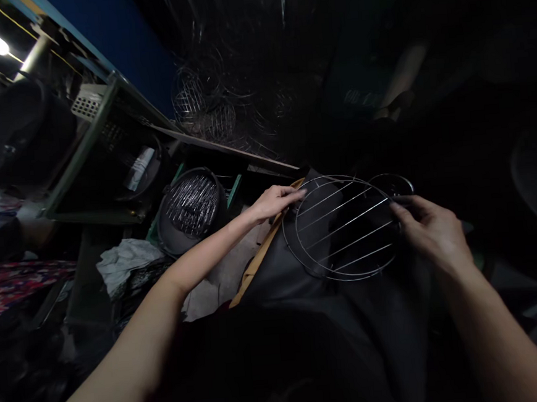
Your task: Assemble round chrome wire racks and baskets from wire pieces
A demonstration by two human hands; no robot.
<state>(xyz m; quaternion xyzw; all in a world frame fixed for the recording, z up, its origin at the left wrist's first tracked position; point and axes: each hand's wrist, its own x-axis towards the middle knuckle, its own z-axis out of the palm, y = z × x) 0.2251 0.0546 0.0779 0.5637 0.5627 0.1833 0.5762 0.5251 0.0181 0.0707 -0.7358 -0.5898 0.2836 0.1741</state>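
A round wire rack (pixel 348 223), with two thin rings and several parallel bars across it, is tilted above the dark grey cloth (pixel 275 281) over my lap. My left hand (pixel 275 203) pinches the left side of its rim between thumb and fingers. On the opposite side, my right hand (pixel 433 228) has its thumb and fingers closed on the rim. A smaller wire loop (pixel 410 183) shows just behind the rack near my right fingers; whether it is joined to the rack I cannot tell.
Left of my left hand stands a black tub (pixel 173 240) holding many short metal rods (pixel 193 201). Tangled wire pieces (pixel 210 116) lie beyond a low ledge (pixel 241 155). A green-framed crate (pixel 82 147) and white cloth (pixel 127 261) are farther left. The right side is very dark.
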